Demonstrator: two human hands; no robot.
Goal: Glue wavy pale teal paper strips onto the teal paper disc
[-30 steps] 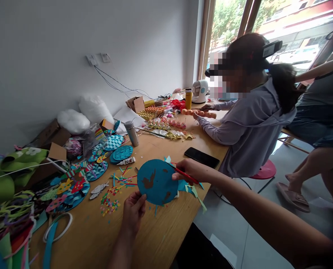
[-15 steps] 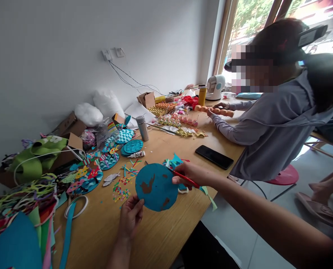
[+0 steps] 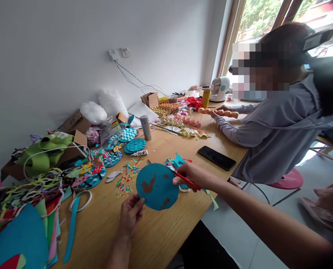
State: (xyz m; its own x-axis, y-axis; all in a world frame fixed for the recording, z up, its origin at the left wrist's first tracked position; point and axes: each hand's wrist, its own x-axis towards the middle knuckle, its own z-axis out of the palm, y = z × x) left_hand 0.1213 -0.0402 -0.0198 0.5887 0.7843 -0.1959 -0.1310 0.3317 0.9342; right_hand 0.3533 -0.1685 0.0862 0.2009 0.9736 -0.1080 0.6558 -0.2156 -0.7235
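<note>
My left hand (image 3: pixel 132 213) pinches the lower left edge of a round blue disc (image 3: pixel 158 186) between thumb and fingers. Brown patches show on the disc's face. My right hand (image 3: pixel 191 175) is closed round red-handled scissors (image 3: pixel 187 181), whose dark blades lie at the disc's upper right edge. How far apart the blades are, I cannot tell. The disc is held up over the wooden table (image 3: pixel 152 239). Behind it lie blue paper pieces (image 3: pixel 175 160), partly hidden by the disc and my right hand.
A black phone (image 3: pixel 216 157) lies near the right edge. Left are paper strips (image 3: pixel 73 229), a tape roll (image 3: pixel 81 201), small paper scraps (image 3: pixel 124 186) and decorated blue discs (image 3: pixel 90 178). A grey bottle (image 3: pixel 145 127) stands behind. A person (image 3: pixel 278 116) sits at right, holding an orange strip (image 3: pixel 218 112).
The view has turned slightly left, so the surroundings sit a little further right. My hands, the disc and the scissors keep nearly the same position together.
</note>
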